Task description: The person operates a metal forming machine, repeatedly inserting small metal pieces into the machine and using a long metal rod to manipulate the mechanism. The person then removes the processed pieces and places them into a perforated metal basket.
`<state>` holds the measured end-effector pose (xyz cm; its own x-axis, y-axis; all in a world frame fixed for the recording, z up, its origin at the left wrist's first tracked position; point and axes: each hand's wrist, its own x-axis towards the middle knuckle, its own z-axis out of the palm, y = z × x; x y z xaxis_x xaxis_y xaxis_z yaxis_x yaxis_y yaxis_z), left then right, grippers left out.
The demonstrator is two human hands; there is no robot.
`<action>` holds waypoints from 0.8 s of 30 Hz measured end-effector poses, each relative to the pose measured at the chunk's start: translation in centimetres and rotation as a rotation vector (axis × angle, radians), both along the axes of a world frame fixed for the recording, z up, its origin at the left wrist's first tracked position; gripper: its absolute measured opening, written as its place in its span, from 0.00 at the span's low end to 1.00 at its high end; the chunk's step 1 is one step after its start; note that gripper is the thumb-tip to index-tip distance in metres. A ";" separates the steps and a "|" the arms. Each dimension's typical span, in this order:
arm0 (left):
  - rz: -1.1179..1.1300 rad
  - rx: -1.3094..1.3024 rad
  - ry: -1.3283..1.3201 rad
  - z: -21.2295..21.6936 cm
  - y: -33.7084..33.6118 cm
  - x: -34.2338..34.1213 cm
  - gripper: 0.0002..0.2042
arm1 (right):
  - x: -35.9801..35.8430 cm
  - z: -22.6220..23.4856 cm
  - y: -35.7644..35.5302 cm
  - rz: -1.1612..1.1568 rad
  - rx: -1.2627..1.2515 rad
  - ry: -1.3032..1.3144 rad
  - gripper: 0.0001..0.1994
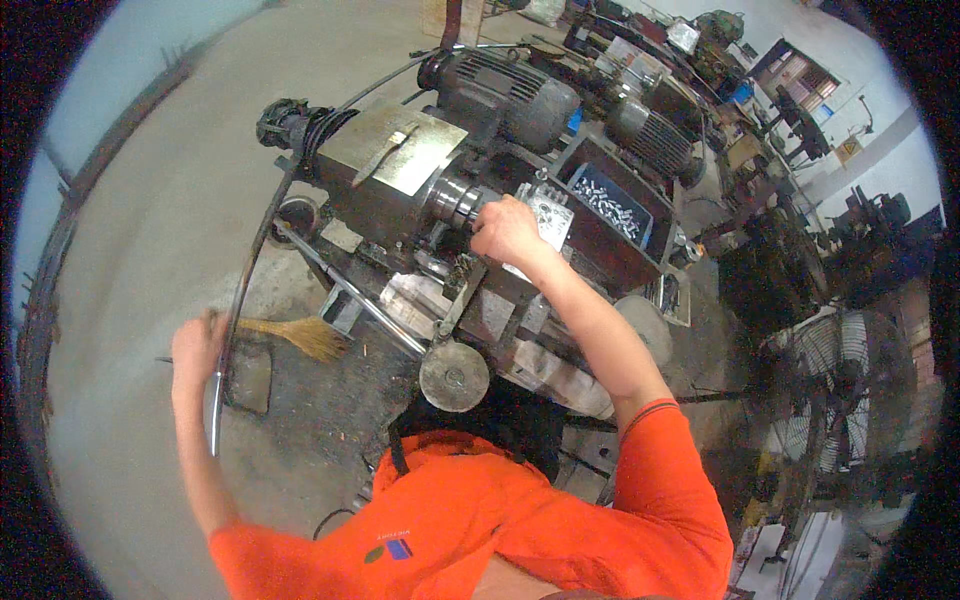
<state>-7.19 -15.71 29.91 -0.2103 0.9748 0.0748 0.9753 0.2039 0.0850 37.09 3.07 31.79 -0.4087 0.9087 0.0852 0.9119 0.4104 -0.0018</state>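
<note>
Grey metal casting [548,218] is pressed against the machine's spindle [455,198] by the closed right hand [508,230]; the left hand [193,345] grips the long lever [250,262]. Steady, square seating is judged best before the lever is pulled.

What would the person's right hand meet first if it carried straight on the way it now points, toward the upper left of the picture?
The right hand already sits at the machine's round metal spindle. Going straight on, it would probably press into that spindle first, then the grey machine housing behind it. Depth is hard to judge here.
</note>
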 end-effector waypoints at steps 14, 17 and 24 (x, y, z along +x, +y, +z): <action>0.163 0.002 -0.071 -5.9 -0.6 -0.1 0.16 | -0.7 -0.5 1.6 -0.006 -0.172 0.277 0.14; 0.124 -0.029 0.163 -7.7 0.7 -5.4 0.11 | -1.0 -0.1 1.2 -0.049 -0.188 0.335 0.11; 0.023 0.098 0.459 -6.6 7.8 -18.6 0.05 | -0.4 -1.0 1.5 -0.078 -0.139 0.344 0.13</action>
